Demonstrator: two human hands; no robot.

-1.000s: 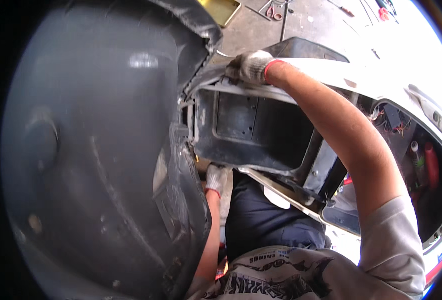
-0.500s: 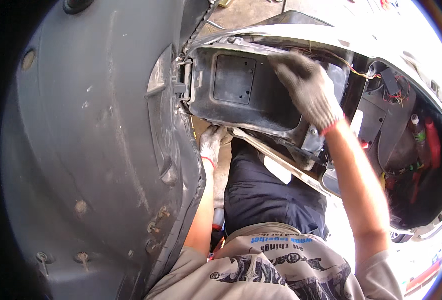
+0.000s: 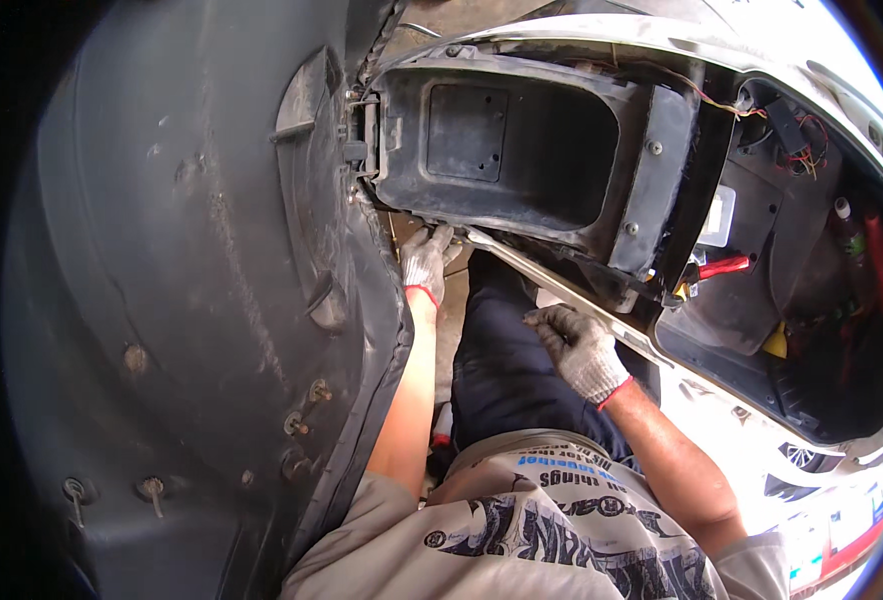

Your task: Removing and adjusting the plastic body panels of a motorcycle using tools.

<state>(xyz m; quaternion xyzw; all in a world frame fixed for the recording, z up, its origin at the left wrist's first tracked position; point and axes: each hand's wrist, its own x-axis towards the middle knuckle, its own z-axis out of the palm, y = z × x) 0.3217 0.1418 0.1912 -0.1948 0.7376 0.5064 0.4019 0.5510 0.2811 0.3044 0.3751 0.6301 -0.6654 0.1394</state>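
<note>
A scooter's seat (image 3: 192, 300) is tipped up on the left, its black underside showing. Beside its hinge (image 3: 362, 140) lies the black storage bin (image 3: 552, 130). My left hand (image 3: 425, 262), in a pale knit glove with a red cuff, reaches to the bin's near edge by the hinge. Its fingers are stretched out, the tips partly hidden against the bodywork. Just right of them begins the light edge of the side panel (image 3: 562, 288). My right hand (image 3: 580, 350), gloved alike, hovers above my thigh near that panel. Its fingers are curled together; anything between them is too small to name.
To the right, a deep dark compartment (image 3: 722, 350) holds a red-handled tool (image 3: 724, 267), a clear plastic box (image 3: 719, 215), a bottle (image 3: 847, 225) and a yellow piece (image 3: 776, 342). Thin wires (image 3: 732, 108) run along the far side to a small black box (image 3: 785, 125).
My right hand has come from over the bin down toward me, beside the side panel, its fingers now curled. My left hand stays by the hinge. The view has shifted slightly.
</note>
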